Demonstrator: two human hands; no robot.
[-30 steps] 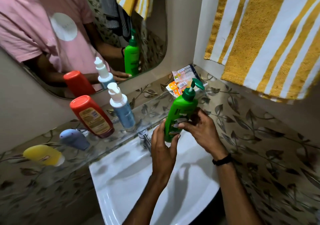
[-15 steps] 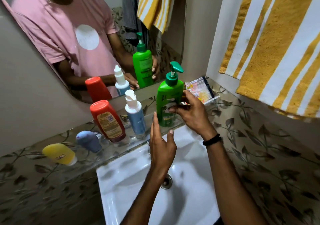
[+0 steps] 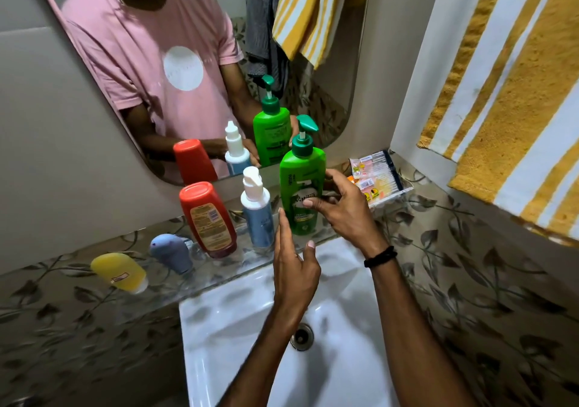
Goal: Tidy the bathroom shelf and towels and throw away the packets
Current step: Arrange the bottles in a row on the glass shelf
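Note:
A green pump bottle (image 3: 300,184) stands upright on the glass shelf (image 3: 219,276) above the sink. My right hand (image 3: 340,209) grips its right side, thumb across the label. My left hand (image 3: 293,262) hovers just below and left of the bottle, fingers apart, holding nothing. Left of the green bottle stand a blue-white pump bottle (image 3: 257,212) and a red bottle (image 3: 206,218) on its cap. A blue tube (image 3: 170,251) and a yellow bottle (image 3: 119,271) lie farther left. Several packets (image 3: 376,177) sit in the shelf's right corner. A yellow-and-white striped towel (image 3: 513,99) hangs at the right.
A white sink (image 3: 238,337) with a metal drain (image 3: 301,337) lies under my arms. A mirror (image 3: 188,61) behind the shelf reflects the bottles, a person in a pink shirt and hanging towels. Leaf-patterned tiles cover the walls.
The green bottle went from tilted over the sink in both hands to upright on the shelf. My left hand has let go and dropped slightly; my right hand still grips it.

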